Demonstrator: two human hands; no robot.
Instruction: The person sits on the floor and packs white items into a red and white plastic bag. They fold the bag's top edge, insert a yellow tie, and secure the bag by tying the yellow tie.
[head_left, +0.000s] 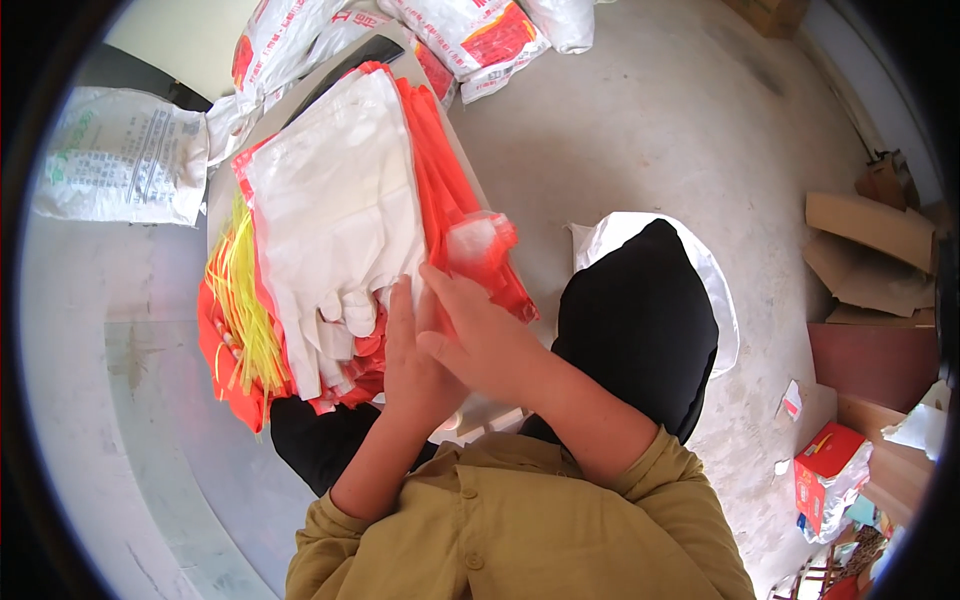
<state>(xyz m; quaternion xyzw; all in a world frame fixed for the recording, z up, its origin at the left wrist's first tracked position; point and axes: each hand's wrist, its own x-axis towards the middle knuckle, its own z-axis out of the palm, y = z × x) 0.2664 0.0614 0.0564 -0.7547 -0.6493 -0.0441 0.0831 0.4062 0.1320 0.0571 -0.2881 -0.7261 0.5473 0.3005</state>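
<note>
A pile of white gloves (337, 180) lies on red plastic film or sleeves (439, 165) on a low board (469, 176) before me. My left hand (420, 367) is at the near edge of the pile, fingers stretched out beside the gloves' finger ends. Coming from the right, my right hand (480, 330) touches the near right corner of the top glove with its index finger; its thumb lies close to my left hand. Whether either hand pinches the material is not clear. Yellow strips (244, 300) hang over red fabric (217, 360) left of the pile.
Printed white woven sacks (480, 37) stand beyond the board, another sack (124, 157) at the left. A white bag (705, 277) lies behind my right knee. Cardboard boxes (870, 255) and a red carton (829, 457) are on the floor at the right.
</note>
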